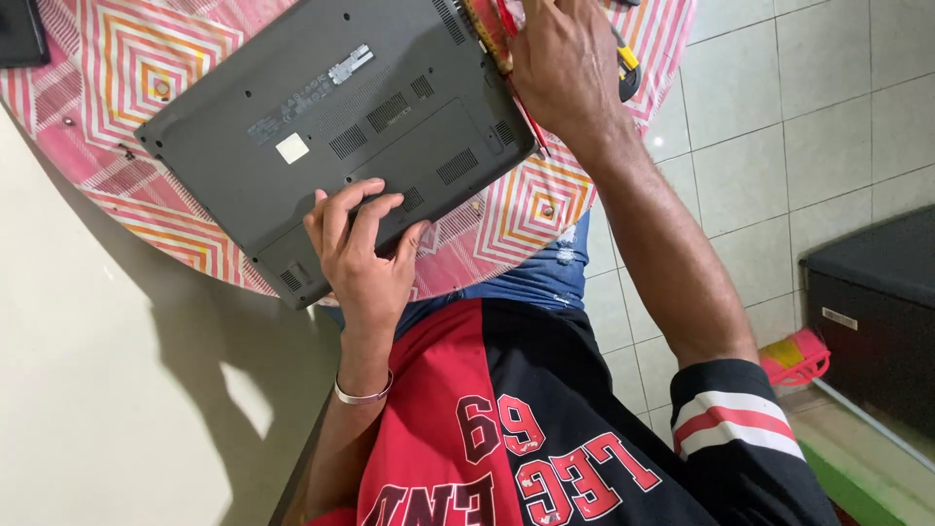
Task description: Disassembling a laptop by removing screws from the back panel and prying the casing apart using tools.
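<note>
A dark grey laptop (321,127) lies upside down on a round table with a pink patterned cloth (146,58). My left hand (362,255), with a metal bangle on the wrist, grips the laptop's near edge, fingers curled over its bottom cover. My right hand (563,60) is at the laptop's far right corner, closed around a thin red tool (529,122) whose shaft runs down past the corner. A yellow and black tool (628,70) lies just beyond that hand.
Small screws (548,207) lie loose on the cloth, one near the left (162,88). A black object (19,34) sits at the table's top left. On the tiled floor to the right stand a black box (877,312) and a pink item (797,358).
</note>
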